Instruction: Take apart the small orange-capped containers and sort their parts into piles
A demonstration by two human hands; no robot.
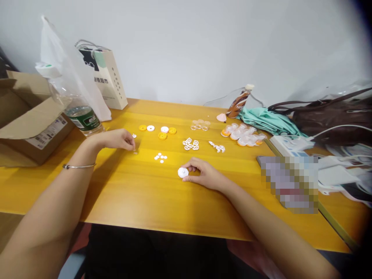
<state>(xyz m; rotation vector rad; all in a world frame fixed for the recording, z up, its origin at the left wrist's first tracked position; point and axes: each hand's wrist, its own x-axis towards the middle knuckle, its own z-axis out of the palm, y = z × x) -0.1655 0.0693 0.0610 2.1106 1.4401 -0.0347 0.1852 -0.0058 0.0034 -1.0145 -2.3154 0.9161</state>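
Note:
My right hand (205,174) grips a white round disc (183,173) by its edge, thumb and fingers around its right side, just over the table. Farther left, my left hand (120,139) points its pinched fingertips down at the tabletop, by some tiny ring-like pieces (135,153); whatever it pinches is too small to name. A small white part (134,136) lies just behind those fingers. Between my hands is a cluster of small white discs (162,161). White openwork pieces (190,145) lie beyond my right hand, with more white pieces (218,147) to their right.
Yellow rings (162,136) and white rings (150,128) lie farther back, near clear cups (199,125) and clear domed parts with orange bases (244,135). A cardboard box (43,120) and water bottle (84,118) stand left. A blurred-out flat object (287,184) and power strip (286,144) lie right.

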